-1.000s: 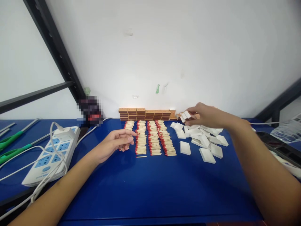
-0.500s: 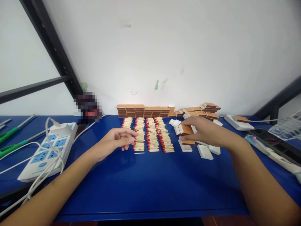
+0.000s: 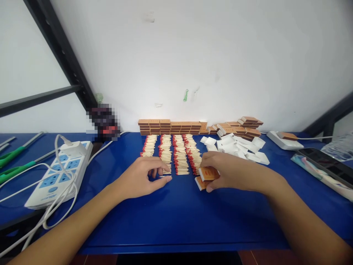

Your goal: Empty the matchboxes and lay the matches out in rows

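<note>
My right hand (image 3: 228, 171) is closed on two brown matchbox sleeves (image 3: 207, 175) just above the blue table (image 3: 171, 217), in front of the match rows. My left hand (image 3: 143, 178) hovers palm down at the near end of the match rows (image 3: 172, 152), fingers curled toward a loose match (image 3: 164, 176); whether it grips one I cannot tell. Several rows of red-tipped matches lie side by side. White inner trays (image 3: 237, 147) are heaped to the right of the matches.
Brown matchboxes (image 3: 171, 127) are stacked along the wall, with a looser pile (image 3: 242, 127) further right. A white power strip (image 3: 59, 173) with cables lies left, green-handled tools (image 3: 13, 162) beyond it. A dark tray (image 3: 325, 167) sits at the right edge.
My right hand came from the far pile toward me, bringing brown sleeves down in front of the matches. My left hand turned palm down and moved to the near end of the match rows.
</note>
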The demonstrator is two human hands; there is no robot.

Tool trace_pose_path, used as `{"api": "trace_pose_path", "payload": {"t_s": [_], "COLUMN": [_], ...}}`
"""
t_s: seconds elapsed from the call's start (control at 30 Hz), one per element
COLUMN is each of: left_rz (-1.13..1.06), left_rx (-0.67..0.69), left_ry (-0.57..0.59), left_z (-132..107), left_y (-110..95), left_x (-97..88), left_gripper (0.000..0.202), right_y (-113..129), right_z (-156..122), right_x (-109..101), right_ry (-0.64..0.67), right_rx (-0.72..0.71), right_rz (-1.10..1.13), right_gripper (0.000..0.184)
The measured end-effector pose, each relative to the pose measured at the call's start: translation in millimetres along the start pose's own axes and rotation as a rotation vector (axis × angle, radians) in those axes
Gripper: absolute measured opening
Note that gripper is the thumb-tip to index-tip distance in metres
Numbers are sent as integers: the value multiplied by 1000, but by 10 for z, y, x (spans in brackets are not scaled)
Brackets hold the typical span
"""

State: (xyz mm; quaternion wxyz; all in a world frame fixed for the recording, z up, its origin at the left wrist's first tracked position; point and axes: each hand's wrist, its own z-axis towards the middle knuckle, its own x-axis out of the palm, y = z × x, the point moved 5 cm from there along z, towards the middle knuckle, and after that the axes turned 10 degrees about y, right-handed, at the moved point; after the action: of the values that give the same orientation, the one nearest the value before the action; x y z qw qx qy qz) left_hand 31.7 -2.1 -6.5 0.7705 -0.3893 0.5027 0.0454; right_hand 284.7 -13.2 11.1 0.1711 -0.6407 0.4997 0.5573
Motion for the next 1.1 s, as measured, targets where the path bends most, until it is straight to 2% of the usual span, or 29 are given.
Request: {"api": "trace_pose_path", "payload": {"t_s": [0.1,0.17,0.27,0.4,0.6,0.67,0.73,0.8,0.9,1.1], "left_rz": [16,23,31,70,93,83,62,42,-13,-64], "left_rx": [13,35,83,133,249,228,159,84,11,-3], "left_ry": [-47,-94,-139,-175,-268,-304,-375,-454,-506,-434], "left_z": [-10,-20,-28,-25,-40,-40,-43,-53,-60,-43], "left_y": [-25,-91,-219,-298,-264,-243,-208,-164,-92,-6], "left_x": [7,20,56,84,87,59,-9,-93,-170,-127], "left_gripper": [25,33,46,38,39,36,35,35,35,36], "right_y": [81,201,431,629,647,600,491,372,318,402], "right_z": [16,55,135,197,197,202,220,249,291,304], "right_x": [-75,-61,61,192,228,208,171,160,186,209], "right_ry": [-129,-220,-299,-382,-536,-590,-636,-621,-497,-410], "right_rx": [-45,-101,-207,-307,-401,-390,-304,-222,-242,-298], "right_rz": [-24,-52,-108,-153,-150,-53,141,383,673,848], "right_gripper": [37,33,29,41,59,64,61,53,41,32]}}
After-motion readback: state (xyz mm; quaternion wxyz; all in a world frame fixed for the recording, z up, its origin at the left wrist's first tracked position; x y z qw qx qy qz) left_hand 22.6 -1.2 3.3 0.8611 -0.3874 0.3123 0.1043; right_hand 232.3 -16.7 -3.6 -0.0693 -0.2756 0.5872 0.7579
